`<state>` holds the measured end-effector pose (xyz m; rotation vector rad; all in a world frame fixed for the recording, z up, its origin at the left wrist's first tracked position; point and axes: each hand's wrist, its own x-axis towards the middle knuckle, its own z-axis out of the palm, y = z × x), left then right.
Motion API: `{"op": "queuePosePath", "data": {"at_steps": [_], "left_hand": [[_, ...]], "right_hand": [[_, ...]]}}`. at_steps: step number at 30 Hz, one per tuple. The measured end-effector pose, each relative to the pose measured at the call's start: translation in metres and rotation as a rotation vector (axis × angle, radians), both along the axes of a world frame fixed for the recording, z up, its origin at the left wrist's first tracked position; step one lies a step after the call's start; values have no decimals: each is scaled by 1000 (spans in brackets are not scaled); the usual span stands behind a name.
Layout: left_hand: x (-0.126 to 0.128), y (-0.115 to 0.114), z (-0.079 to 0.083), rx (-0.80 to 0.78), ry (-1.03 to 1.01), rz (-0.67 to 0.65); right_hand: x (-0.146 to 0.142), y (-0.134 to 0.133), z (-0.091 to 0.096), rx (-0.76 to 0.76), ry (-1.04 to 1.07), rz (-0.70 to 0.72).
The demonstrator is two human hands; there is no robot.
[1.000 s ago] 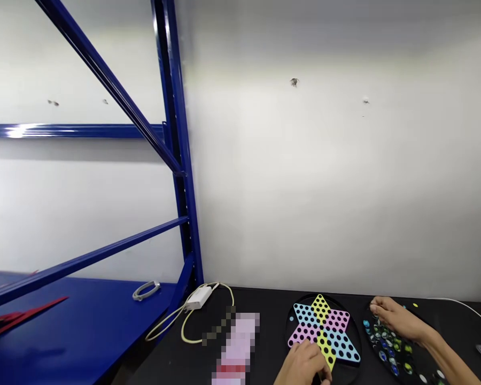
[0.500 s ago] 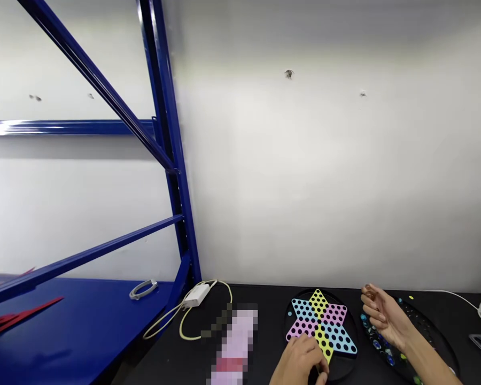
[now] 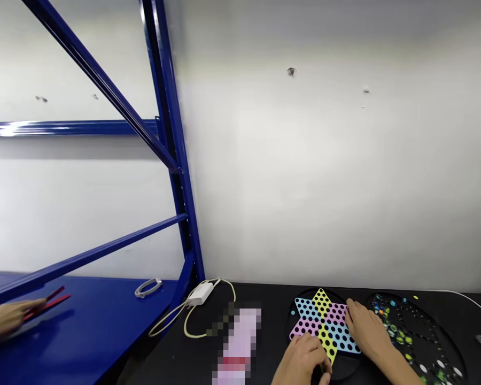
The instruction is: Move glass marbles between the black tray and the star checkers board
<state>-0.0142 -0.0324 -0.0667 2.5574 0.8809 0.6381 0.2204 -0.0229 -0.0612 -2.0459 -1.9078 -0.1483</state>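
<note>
A star-shaped Chinese checkers board in yellow, pink and blue, with many round dark holes, lies on a black round tray base. My left hand is at the board's lower left, its fingers curled beside the lower yellow point. Whatever its fingertips hold, if anything, is hidden. Over the right-hand pink point, my right hand has its fingers bent down and together, the fingertips at the board. The back of the hand hides what they hold. Loose glass marbles lie in the round black tray lid at the right.
A white adapter with a pale cable lies left on the black table. A pixelated pink item is nearby. On the blue shelf, another person's hand holds a red tool. Blue shelf posts stand left.
My right hand has moved left and down from above the marbles to the board's pink point. My left hand stays in place. Another person's hand has appeared at the far left.
</note>
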Motion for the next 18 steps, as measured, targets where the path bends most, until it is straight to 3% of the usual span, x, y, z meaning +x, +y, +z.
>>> {"op": "queuePosePath", "data": {"at_steps": [3, 10, 14, 18], "left_hand": [[-1, -2, 6, -1, -22, 5], [-3, -12, 27, 10, -13, -9], [-3, -14, 34, 1, 0, 2], [-2, -15, 41, -8, 15, 23]], "right_hand": [[0, 0, -3, 46, -113, 22], [-1, 0, -5, 208, -152, 79], [-7, 2, -4, 299, -61, 169], [-12, 3, -2, 241, 115, 260]]}}
